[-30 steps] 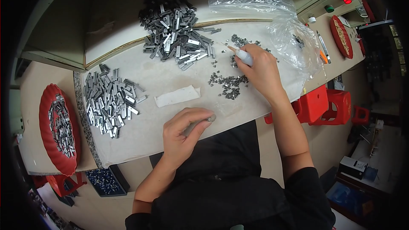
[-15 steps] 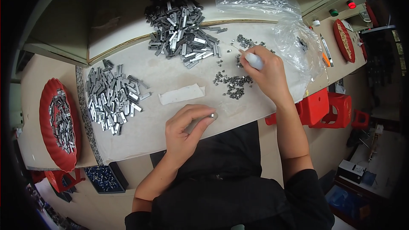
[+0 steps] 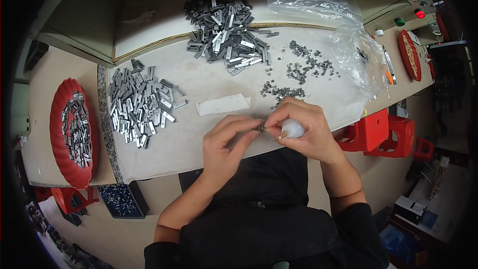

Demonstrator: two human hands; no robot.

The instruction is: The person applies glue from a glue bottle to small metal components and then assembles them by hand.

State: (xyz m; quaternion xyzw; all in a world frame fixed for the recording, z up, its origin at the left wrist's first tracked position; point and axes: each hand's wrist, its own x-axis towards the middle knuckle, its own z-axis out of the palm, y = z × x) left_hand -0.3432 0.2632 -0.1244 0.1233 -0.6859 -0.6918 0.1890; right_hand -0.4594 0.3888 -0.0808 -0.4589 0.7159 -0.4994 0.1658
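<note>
Assembly step in hand: left hand [image 3: 226,142] pinches a small metal part [image 3: 260,128] at the desk [image 3: 199,139] edge; right hand [image 3: 303,129], closed around a white bottle [image 3: 293,128], needs a steady tip.

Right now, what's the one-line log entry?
left hand: pinching small metal part | right hand: holding white bottle, tip at part | both over table

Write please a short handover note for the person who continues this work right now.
Left hand: pinches a small metal part at the fingertips.
Right hand: holds a small white bottle, its tip at that part.
On the table: small loose parts, two heaps of grey metal strips, a white cloth.
Red tray at left holds more strips.
How many are finished cannot be told.
</note>
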